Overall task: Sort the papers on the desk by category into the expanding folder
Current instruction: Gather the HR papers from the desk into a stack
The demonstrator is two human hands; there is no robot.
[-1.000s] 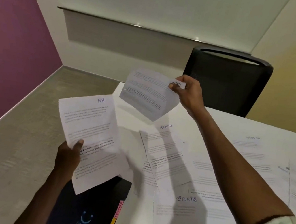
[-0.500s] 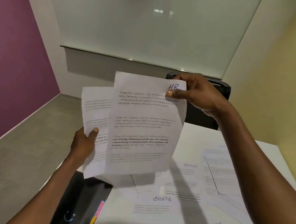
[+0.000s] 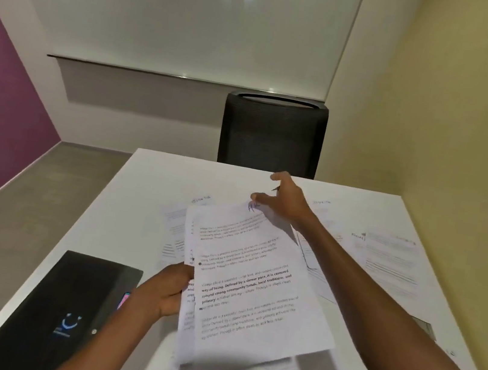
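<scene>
My left hand [image 3: 168, 289] grips the left edge of two stacked printed HR sheets [image 3: 250, 281], held low over the white desk [image 3: 139, 201]. Near the top corner of the upper sheet is my right hand [image 3: 284, 200], its fingers spread and relaxed and the thumb tip just at the paper's edge. The black expanding folder [image 3: 70, 301] lies shut on the desk's front left, a pink tab [image 3: 125, 299] peeking out at its right side. Several more printed papers [image 3: 389, 263] are scattered across the desk's right and middle, partly hidden under the held sheets and my right arm.
A black mesh chair [image 3: 272, 135] stands behind the far edge of the desk. A yellow wall runs close along the right, and a purple wall and grey floor lie to the left. A whiteboard fills the back wall.
The sheet from my right hand now lies on top of the one in my left. Both were lowered towards the desk, and my right hand's pinch on the top corner has loosened.
</scene>
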